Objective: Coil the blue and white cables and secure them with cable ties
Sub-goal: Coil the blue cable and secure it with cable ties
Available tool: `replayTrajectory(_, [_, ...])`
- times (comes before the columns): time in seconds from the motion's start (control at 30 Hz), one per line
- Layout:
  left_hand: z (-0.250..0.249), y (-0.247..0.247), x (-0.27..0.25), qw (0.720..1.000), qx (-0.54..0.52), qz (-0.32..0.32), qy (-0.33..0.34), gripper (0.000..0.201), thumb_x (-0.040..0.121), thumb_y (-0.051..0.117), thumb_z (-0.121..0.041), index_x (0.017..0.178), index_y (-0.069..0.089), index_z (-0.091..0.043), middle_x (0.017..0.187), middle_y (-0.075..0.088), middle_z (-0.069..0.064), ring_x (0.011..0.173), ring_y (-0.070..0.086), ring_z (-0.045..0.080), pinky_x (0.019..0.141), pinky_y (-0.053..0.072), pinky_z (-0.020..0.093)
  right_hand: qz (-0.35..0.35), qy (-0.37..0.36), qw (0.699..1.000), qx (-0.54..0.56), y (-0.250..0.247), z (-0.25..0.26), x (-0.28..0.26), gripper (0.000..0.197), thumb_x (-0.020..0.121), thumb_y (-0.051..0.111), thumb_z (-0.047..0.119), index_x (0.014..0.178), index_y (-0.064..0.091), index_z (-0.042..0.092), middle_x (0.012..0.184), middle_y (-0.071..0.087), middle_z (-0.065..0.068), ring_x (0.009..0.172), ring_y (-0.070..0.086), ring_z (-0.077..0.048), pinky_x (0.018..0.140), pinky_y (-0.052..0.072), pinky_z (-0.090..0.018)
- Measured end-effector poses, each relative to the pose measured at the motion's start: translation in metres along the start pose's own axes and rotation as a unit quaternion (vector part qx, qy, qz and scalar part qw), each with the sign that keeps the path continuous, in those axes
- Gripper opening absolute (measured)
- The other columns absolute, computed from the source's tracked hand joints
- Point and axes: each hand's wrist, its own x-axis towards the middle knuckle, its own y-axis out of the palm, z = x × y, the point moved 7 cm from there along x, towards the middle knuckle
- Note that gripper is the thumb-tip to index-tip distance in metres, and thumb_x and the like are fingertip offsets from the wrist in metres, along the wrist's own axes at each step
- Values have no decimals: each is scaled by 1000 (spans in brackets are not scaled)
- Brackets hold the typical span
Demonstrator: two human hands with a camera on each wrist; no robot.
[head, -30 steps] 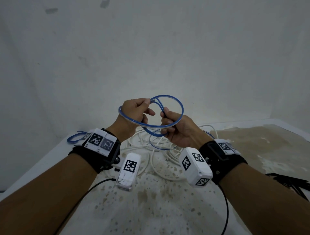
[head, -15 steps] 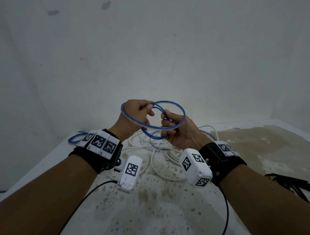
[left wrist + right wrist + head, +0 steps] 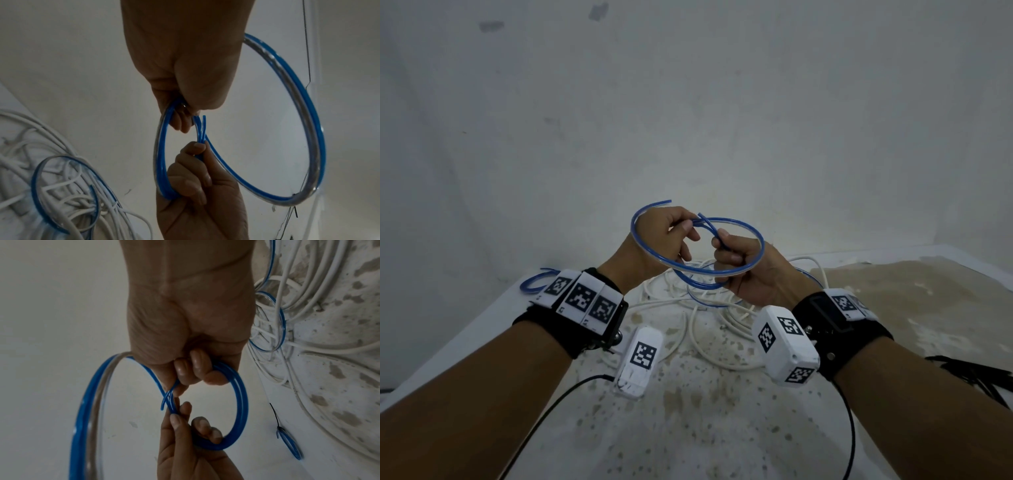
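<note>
A blue cable [image 3: 743, 224] is wound into a loop of a few turns, held in the air over the table between both hands. My left hand [image 3: 685, 226] pinches the strands at the loop's top, and the loop runs round its back. My right hand [image 3: 722, 246] grips the strands just beside it, fingers curled round them. In the left wrist view the blue cable [image 3: 316, 129] arcs out to the right, with short ends poking up between the two pinches. The white cables [image 3: 702, 329] lie in a loose tangle on the table below.
A second small blue coil [image 3: 534, 281] lies at the table's far left, shown with a black tie [image 3: 273, 415] in the right wrist view. Black cable ties [image 3: 969, 373] lie at the right edge. Another blue loop [image 3: 39, 178] rests on the white heap. A wall stands close behind.
The loop has widened and tipped flatter between the hands. A free blue end now sticks out above my left hand. Both hands keep their hold.
</note>
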Motion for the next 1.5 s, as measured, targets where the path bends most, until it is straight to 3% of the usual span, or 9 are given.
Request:
replayTrajectory(0.37, [-12, -2, 2, 997, -1, -79, 23, 27, 100, 54, -21, 86, 74, -9, 49, 52, 4, 47, 41, 12, 50, 38, 25, -11, -14, 998, -55, 11, 0, -2, 24, 98, 56, 27, 87, 62, 6, 50, 37, 4, 47, 35, -13, 52, 42, -26])
replayTrajectory(0.43, [-11, -5, 2, 994, 30, -96, 36, 28, 99, 55, -22, 83, 74, -9, 65, 60, 24, 58, 51, 29, 60, 44, 36, 3, 1, 1000, -8, 14, -2, -3, 36, 102, 46, 31, 94, 65, 2, 55, 43, 0, 52, 39, -16, 57, 44, -28])
replayTrajectory(0.57, [-14, -10, 3, 988, 84, -124, 46, 28, 97, 57, -23, 82, 75, -6, 60, 60, 13, 56, 51, 16, 60, 41, 28, 48, 36, 993, 97, 16, -4, -5, 79, 93, 36, 65, 106, 68, -6, 70, 51, -9, 61, 44, -21, 71, 43, -37])
replayTrajectory(0.77, [-8, -16, 4, 988, 60, -141, 20, 32, 99, 55, -23, 81, 73, -3, 58, 56, 13, 53, 45, 11, 58, 38, 22, -35, -9, 996, -84, 6, 6, -6, 27, 101, 44, 9, 114, 65, -1, 94, 70, -15, 84, 66, -25, 89, 54, -45])
replayTrajectory(0.9, [1, -24, 5, 987, 25, -156, -12, 29, 99, 55, -25, 81, 73, -12, 53, 52, 8, 55, 45, 13, 60, 39, 26, -157, -23, 979, -124, -15, 8, -6, 28, 105, 43, 18, 102, 66, 0, 82, 69, -12, 63, 67, -19, 60, 60, -33])
replayTrajectory(1.07, [5, -30, 3, 986, 15, -165, -33, 32, 100, 53, -30, 86, 75, -11, 42, 38, -10, 44, 34, 7, 53, 36, 22, -243, -21, 942, -230, -43, 4, -6, 28, 97, 60, 31, 90, 66, 5, 55, 31, 1, 42, 23, -11, 42, 19, -23])
replayTrajectory(1.2, [-2, -29, 4, 988, 27, -154, -18, 31, 100, 52, -30, 87, 74, -13, 37, 37, -12, 41, 35, 5, 51, 33, 19, -173, -9, 940, -295, -32, -1, -10, 44, 76, 73, 58, 88, 68, 16, 80, 56, -3, 62, 48, -13, 58, 40, -27])
replayTrajectory(1.3, [-8, -25, 4, 990, 54, -131, 14, 31, 100, 52, -29, 89, 75, -11, 38, 41, -13, 42, 37, 5, 51, 31, 17, -121, -22, 972, -201, -21, 8, -4, 86, 73, 38, 85, 114, 70, 17, 114, 69, -7, 99, 64, -23, 87, 48, -37])
replayTrajectory(1.5, [-25, -10, -3, 991, 43, -105, 70, 28, 100, 53, -17, 84, 72, -3, 61, 61, -9, 57, 58, -2, 60, 39, 8, -37, -43, 982, -181, 22, 27, 3, 47, 105, 39, 36, 107, 68, -1, 93, 71, -20, 77, 66, -27, 85, 53, -42])
